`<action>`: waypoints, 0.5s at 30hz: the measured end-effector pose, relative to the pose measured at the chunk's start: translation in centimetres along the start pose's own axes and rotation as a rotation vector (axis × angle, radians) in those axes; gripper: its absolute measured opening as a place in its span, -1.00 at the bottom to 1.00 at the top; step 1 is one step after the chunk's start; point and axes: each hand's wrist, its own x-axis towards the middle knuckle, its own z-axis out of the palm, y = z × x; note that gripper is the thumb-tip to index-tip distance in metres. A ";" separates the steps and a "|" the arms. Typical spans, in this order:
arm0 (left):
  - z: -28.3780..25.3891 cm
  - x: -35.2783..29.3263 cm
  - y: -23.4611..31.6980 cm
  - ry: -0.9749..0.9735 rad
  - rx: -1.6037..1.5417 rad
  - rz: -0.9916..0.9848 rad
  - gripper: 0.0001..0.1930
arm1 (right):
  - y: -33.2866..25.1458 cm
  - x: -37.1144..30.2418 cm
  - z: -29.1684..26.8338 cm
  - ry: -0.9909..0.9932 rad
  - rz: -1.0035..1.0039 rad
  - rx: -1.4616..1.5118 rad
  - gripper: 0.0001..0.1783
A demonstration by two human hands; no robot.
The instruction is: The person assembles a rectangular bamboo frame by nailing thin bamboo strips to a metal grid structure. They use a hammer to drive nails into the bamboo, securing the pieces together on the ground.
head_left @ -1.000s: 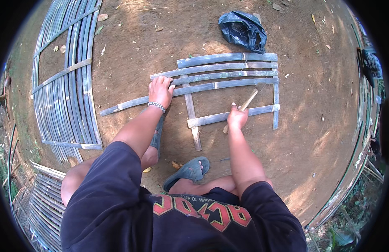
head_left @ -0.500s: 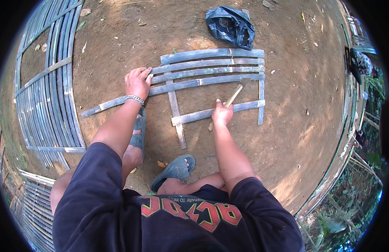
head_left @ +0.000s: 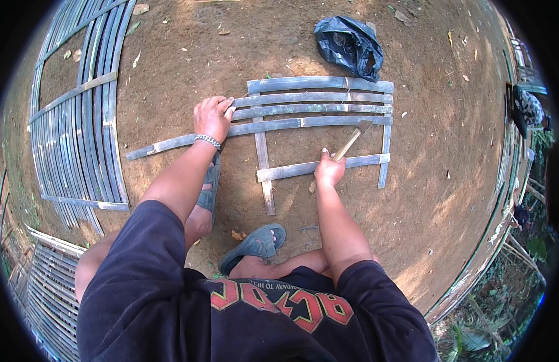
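L hand (head_left: 212,120) shifted fwd, gripping long bamboo slat (head_left: 291,98); R hand (head_left: 329,171) holds wood-hndl tool (head_left: 349,145).

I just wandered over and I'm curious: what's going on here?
Someone is working with slats on the ground. The left hand is at the left ends of the middle ones; the right hand grips a wooden-handled tool. Five slats lie across two strips, one jutting far out to the left. A black bag lies beyond them, and a larger slatted panel lies off to the left.
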 end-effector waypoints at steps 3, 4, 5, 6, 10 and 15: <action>0.0 -0.1 0.0 0.010 -0.001 -0.001 -0.76 | -0.1 -0.1 0.0 -0.013 0.014 0.014 -0.39; 0.0 -0.1 0.2 0.009 -0.006 -0.001 -0.76 | 0.2 0.1 0.1 -0.005 0.010 0.016 -0.39; 0.1 0.0 0.3 0.008 -0.011 0.000 -0.76 | 0.5 0.2 0.2 0.004 0.006 0.018 -0.39; 0.1 0.0 0.5 0.011 -0.013 -0.005 -0.76 | 0.8 0.4 0.3 0.013 0.003 0.020 -0.39; 0.3 -0.3 0.0 -0.001 -0.012 -0.042 -0.73 | -0.8 -0.4 -0.2 -0.001 0.019 -0.015 -0.47; 0.6 -0.3 0.1 0.007 -0.017 -0.050 -0.71 | -1.0 -0.4 -0.5 0.012 0.014 -0.032 -0.46</action>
